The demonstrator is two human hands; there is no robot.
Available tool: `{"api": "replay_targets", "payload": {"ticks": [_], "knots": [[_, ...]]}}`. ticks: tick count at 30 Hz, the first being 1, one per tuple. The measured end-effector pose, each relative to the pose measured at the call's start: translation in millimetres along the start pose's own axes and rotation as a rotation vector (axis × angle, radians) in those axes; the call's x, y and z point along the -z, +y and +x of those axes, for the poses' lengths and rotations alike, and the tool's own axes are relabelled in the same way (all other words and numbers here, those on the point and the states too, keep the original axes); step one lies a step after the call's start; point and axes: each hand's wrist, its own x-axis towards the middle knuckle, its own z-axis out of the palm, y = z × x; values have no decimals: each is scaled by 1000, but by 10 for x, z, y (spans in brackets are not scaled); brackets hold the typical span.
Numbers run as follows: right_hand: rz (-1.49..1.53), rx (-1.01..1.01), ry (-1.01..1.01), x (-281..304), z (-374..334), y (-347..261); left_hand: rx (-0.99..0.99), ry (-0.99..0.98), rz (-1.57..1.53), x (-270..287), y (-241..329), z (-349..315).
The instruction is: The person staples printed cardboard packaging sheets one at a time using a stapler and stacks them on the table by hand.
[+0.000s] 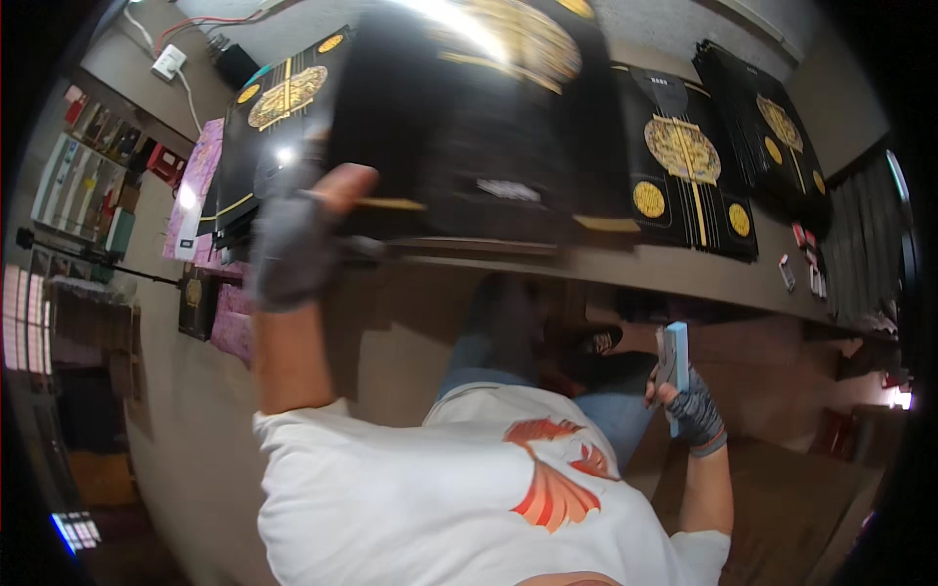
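My left hand (301,239), in a grey fingerless glove, is at the lower left edge of a flat black bag-like piece (469,146) with a gold print. The piece is smeared by motion and tilted up over the table. My left thumb lies over its edge and the other fingers are mostly hidden below. Low at the right, off the table's front edge, my right hand (692,405) is closed around a light blue stapler (679,347) held upright. That hand wears a similar grey knitted glove.
Stacks of similar black pieces lie left (283,107), right (674,146) and far right (767,127) on the grey table (625,273). Small red-and-white boxes (803,239) sit near its right end. A pink patterned sheet (195,186) and a white power socket (169,62) are leftward.
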Motion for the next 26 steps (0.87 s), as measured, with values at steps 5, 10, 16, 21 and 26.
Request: {"api": "replay_targets", "payload": {"ticks": [5, 10, 16, 21, 26], "knots": [[237, 149, -74, 142, 190, -38, -71, -21, 192, 1925, 103, 522], [610, 351, -74, 486, 756, -321, 412, 107, 472, 2952, -305, 1093], [782, 296, -276, 943, 1299, -604, -104, 49, 1530, 1679, 279, 2158], [861, 224, -265, 1031, 1494, -609, -423, -217, 1257, -213, 25, 3349], [910, 259, -228, 1174, 1579, -498, -314, -162, 1589, -1662, -471, 3841]]}}
